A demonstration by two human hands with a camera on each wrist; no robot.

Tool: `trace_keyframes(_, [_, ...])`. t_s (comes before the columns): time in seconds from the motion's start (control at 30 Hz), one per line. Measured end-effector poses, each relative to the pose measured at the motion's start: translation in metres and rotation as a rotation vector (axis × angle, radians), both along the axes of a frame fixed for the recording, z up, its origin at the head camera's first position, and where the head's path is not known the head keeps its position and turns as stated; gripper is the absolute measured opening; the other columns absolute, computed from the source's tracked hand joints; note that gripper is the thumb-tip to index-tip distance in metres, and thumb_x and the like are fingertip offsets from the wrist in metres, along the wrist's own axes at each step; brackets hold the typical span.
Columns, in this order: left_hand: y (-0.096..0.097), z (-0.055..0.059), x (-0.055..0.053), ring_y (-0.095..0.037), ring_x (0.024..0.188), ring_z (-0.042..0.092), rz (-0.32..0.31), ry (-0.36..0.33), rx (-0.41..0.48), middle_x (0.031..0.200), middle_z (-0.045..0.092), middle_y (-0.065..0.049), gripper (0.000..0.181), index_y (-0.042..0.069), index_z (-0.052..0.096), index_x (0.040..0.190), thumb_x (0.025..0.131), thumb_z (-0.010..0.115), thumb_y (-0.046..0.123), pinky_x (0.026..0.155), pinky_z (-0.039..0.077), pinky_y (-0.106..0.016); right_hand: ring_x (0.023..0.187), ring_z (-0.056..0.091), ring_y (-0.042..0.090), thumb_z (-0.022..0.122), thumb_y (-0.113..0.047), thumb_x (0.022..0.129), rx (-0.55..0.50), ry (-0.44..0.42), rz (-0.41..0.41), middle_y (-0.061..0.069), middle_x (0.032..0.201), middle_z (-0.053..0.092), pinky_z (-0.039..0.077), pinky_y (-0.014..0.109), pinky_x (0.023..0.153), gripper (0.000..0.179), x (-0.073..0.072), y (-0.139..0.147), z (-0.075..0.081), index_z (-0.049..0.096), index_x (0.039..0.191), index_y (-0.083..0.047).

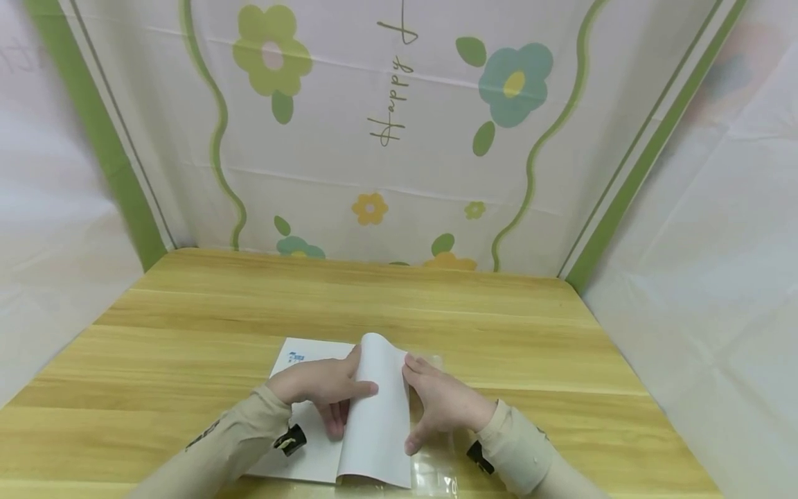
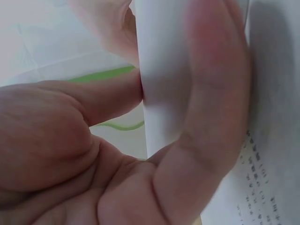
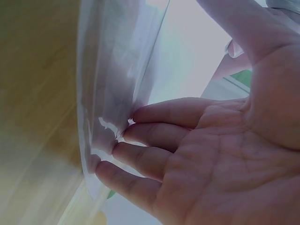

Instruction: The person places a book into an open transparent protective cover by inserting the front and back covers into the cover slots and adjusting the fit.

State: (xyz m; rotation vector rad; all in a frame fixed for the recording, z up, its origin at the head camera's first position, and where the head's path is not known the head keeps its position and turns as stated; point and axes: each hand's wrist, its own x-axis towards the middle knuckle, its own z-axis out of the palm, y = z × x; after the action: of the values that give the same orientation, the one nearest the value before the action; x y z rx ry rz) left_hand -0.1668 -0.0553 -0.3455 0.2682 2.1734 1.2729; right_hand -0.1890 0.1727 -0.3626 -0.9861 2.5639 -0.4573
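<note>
A white booklet (image 1: 312, 457) with a small blue print lies on the table, printed text showing in the left wrist view. Its white sheet (image 1: 377, 430) bulges upward in the middle. My left hand (image 1: 324, 384) pinches this sheet, thumb on the outer face and fingers on the inner side. Clear plastic (image 1: 433, 464) lies under and to the right of the booklet. With fingers mostly straight, my right hand (image 1: 442, 402) is at the sheet's right edge; its fingertips (image 3: 110, 171) touch the plastic in the right wrist view.
The wooden table (image 1: 511, 333) extends around the booklet. A white cloth (image 1: 424, 166) with printed flowers hangs behind the table's far edge, and pale cloth sides (image 1: 698, 277) stand left and right.
</note>
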Motion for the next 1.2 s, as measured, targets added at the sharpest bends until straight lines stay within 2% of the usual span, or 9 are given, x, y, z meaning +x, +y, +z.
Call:
trace_keyframes(0.1, [0.0002, -0.0022, -0.0002, -0.030, 0.045, 0.063, 0.000, 0.022, -0.015, 0.064, 0.062, -0.026, 0.056, 0.001, 0.020, 0.135, 0.101, 0.057, 0.024, 0.045, 0.056, -0.040, 0.143, 0.019, 0.041, 0.095, -0.040, 0.053, -0.004, -0.006, -0.003, 0.028, 0.156, 0.019, 0.021, 0.048, 0.115, 0.126, -0.0007, 0.0001, 0.0001, 0.030, 0.147, 0.013])
trace_keyframes(0.23, [0.0020, -0.0048, -0.0011, -0.029, 0.045, 0.064, -0.010, 0.059, -0.024, 0.063, 0.063, -0.023, 0.067, -0.002, 0.014, 0.143, 0.101, 0.058, 0.026, 0.045, 0.056, -0.039, 0.144, 0.019, 0.040, 0.096, -0.038, 0.052, -0.008, -0.013, -0.012, 0.028, 0.156, 0.019, 0.020, 0.047, 0.115, 0.126, -0.0026, 0.0016, 0.0003, 0.030, 0.146, 0.014])
trace_keyframes(0.33, [0.0026, -0.0054, -0.0028, -0.029, 0.046, 0.064, -0.022, 0.063, -0.012, 0.063, 0.063, -0.023, 0.073, -0.002, 0.010, 0.146, 0.101, 0.059, 0.027, 0.045, 0.056, -0.040, 0.143, 0.019, 0.040, 0.096, -0.038, 0.052, -0.012, -0.016, -0.014, 0.029, 0.155, 0.019, 0.020, 0.047, 0.115, 0.126, -0.0031, 0.0032, 0.0005, 0.030, 0.146, 0.014])
trace_keyframes(0.53, [-0.0028, -0.0059, -0.0058, -0.032, 0.049, 0.065, -0.045, -0.010, 0.011, 0.065, 0.063, -0.026, 0.070, 0.002, 0.012, 0.144, 0.100, 0.060, 0.029, 0.047, 0.057, -0.042, 0.143, 0.020, 0.042, 0.095, -0.041, 0.052, -0.028, -0.017, 0.000, 0.030, 0.155, 0.019, 0.020, 0.048, 0.115, 0.128, -0.0027, 0.0042, -0.0009, 0.029, 0.146, 0.015])
trace_keyframes(0.63, [-0.0049, -0.0070, -0.0062, -0.033, 0.051, 0.066, -0.037, -0.031, 0.027, 0.067, 0.064, -0.026, 0.072, 0.005, 0.011, 0.145, 0.099, 0.061, 0.028, 0.048, 0.057, -0.042, 0.143, 0.020, 0.042, 0.095, -0.041, 0.052, -0.026, -0.013, 0.007, 0.030, 0.155, 0.019, 0.020, 0.048, 0.115, 0.128, -0.0034, 0.0030, -0.0008, 0.028, 0.146, 0.015])
trace_keyframes(0.93, [-0.0002, -0.0083, -0.0026, -0.030, 0.047, 0.065, 0.002, 0.047, -0.030, 0.062, 0.063, -0.022, 0.079, 0.001, 0.010, 0.148, 0.098, 0.064, 0.030, 0.047, 0.056, -0.041, 0.142, 0.021, 0.042, 0.096, -0.038, 0.052, -0.021, 0.007, 0.018, 0.033, 0.153, 0.020, 0.020, 0.048, 0.115, 0.126, -0.0053, 0.0023, 0.0018, 0.029, 0.145, 0.017])
trace_keyframes(1.03, [-0.0010, -0.0077, -0.0034, -0.031, 0.048, 0.065, -0.010, 0.026, -0.023, 0.064, 0.063, -0.023, 0.078, 0.002, 0.010, 0.148, 0.098, 0.062, 0.031, 0.047, 0.057, -0.041, 0.142, 0.021, 0.043, 0.096, -0.038, 0.052, -0.023, 0.004, 0.020, 0.033, 0.153, 0.020, 0.020, 0.049, 0.115, 0.126, -0.0052, 0.0029, 0.0022, 0.029, 0.145, 0.016])
trace_keyframes(1.2, [-0.0056, -0.0070, -0.0057, -0.033, 0.050, 0.065, -0.032, -0.044, 0.030, 0.067, 0.063, -0.027, 0.080, 0.002, -0.002, 0.151, 0.102, 0.055, 0.029, 0.049, 0.057, -0.042, 0.142, 0.021, 0.043, 0.095, -0.041, 0.053, -0.018, 0.001, 0.021, 0.031, 0.154, 0.020, 0.021, 0.048, 0.115, 0.127, -0.0050, 0.0021, 0.0014, 0.029, 0.146, 0.015])
